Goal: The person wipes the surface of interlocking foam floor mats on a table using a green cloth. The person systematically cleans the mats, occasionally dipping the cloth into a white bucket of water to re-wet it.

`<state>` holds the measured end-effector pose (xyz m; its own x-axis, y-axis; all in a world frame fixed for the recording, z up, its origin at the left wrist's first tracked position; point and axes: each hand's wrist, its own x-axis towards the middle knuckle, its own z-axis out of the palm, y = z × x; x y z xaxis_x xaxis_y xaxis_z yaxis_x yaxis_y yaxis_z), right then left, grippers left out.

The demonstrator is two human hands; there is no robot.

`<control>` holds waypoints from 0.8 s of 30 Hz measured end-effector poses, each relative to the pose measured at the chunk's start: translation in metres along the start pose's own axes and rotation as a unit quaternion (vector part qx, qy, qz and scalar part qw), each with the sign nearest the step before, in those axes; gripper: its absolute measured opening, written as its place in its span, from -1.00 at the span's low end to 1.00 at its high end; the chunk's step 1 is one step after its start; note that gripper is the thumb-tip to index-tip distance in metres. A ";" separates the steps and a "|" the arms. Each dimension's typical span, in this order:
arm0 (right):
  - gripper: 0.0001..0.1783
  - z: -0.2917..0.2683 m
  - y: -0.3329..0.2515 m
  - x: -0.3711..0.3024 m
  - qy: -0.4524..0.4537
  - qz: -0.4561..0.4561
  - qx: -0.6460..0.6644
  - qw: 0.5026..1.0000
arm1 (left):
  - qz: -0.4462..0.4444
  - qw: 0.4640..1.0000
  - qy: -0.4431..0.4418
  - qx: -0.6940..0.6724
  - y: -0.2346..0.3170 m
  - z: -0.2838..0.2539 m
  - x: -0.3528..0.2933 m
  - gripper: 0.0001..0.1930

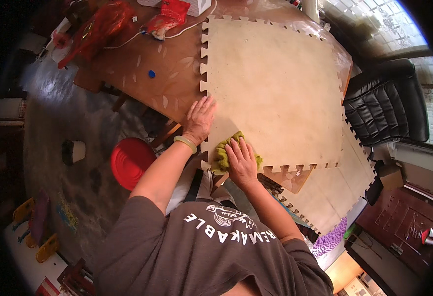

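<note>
A beige foam mat tile (275, 89) with interlocking toothed edges lies flat on a wooden table. My left hand (200, 118), with a pale bangle at the wrist, rests with outstretched fingers on the tile's left edge. At the tile's near left corner my right hand (242, 160) presses a crumpled yellow-green cloth (222, 154) against the surface, its fingers bent over the cloth. The cloth's underside and the spot beneath it are hidden.
On the brown tabletop (177, 64) lie a blue cap (151, 74), a red plastic bag (100, 29) and a white cable. More foam tiles (332, 187) lean at the right. Around the table are a black padded chair (389, 103), a red basin (132, 163) and a small white bucket (78, 151).
</note>
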<state>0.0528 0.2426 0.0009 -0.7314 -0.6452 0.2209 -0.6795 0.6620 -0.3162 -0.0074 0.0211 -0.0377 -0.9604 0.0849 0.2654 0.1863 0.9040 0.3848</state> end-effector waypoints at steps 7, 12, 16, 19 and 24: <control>-0.54 0.009 0.005 0.026 -0.004 0.001 -0.015 1.000 | -0.013 0.997 0.032 -0.063 -0.002 -0.004 0.002 -0.57; -0.56 0.026 0.031 0.082 0.041 0.003 -0.006 0.999 | -0.022 0.997 0.026 -0.071 0.001 -0.011 0.004 -0.50; -0.56 0.037 0.055 0.139 0.066 0.006 -0.025 0.997 | -0.022 0.995 0.028 -0.089 0.001 -0.018 0.012 -0.37; -0.55 0.039 0.064 0.167 0.057 0.004 -0.037 0.998 | -0.072 0.991 0.042 -0.108 0.001 -0.014 0.009 -0.38; -0.52 0.052 0.089 0.217 0.105 0.009 -0.030 0.994 | -0.072 0.987 0.036 -0.137 0.006 -0.018 0.009 -0.30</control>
<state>-0.1631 0.1417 -0.0272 -0.7351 -0.5433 0.4056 -0.6638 0.6986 -0.2672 -0.0114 0.0194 -0.0173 -0.9656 -0.0759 0.2488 0.1068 0.7565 0.6453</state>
